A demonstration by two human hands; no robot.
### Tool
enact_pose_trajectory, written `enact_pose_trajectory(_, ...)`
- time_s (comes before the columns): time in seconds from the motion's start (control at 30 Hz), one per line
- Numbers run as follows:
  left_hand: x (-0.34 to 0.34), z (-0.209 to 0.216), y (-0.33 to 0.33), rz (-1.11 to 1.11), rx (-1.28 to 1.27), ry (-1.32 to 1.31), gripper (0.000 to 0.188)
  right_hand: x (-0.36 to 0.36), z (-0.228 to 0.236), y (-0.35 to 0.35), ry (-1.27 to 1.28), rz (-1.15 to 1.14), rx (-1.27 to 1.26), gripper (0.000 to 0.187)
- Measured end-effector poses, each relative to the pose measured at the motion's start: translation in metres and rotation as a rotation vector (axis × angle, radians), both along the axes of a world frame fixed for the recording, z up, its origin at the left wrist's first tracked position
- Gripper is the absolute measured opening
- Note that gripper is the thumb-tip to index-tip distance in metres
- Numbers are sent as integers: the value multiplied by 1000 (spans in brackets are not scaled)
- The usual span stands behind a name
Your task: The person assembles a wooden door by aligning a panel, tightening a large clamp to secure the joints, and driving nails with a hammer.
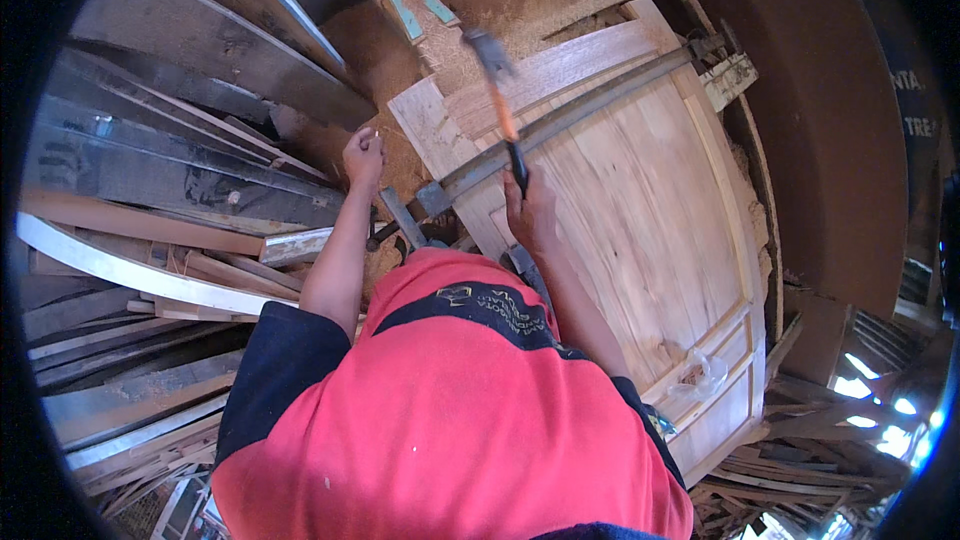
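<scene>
My right hand (532, 208) grips the black end of a hammer (504, 112) with an orange and black handle. The hammer's head is smeared by motion above the far end of a pale wooden door (640, 220). A long metal bar clamp (585, 112) lies across this door, just beyond my right hand. Off the door's left edge, my left hand (364, 160) is raised with its fingers curled together; what they pinch, if anything, is too small to make out. Below it sits the clamp's near end with its screw handle (385, 234).
Planks and boards (170, 180) are stacked along the left. Sawdust (400, 90) covers the ground at the far side, around a board with light green strips (420, 5). A clear plastic bag (700, 375) rests on the door's near right part. Scrap wood (810, 480) is heaped at lower right.
</scene>
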State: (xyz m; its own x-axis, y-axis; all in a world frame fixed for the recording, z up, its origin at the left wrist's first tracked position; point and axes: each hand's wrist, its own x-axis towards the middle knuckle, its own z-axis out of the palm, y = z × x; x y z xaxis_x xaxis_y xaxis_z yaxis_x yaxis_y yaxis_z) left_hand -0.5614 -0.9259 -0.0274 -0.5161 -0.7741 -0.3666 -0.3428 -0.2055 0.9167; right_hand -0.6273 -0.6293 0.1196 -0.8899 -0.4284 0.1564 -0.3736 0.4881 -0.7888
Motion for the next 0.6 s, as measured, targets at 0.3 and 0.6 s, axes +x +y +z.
enact_pose_trajectory(0.3,6,-17,5,-19,1,-42,27,8,-68,14,-151,61,347,25)
enact_pose_trajectory(0.6,15,2,-1,-22,127,-11,30,6,-11,0,101,129,-211,22)
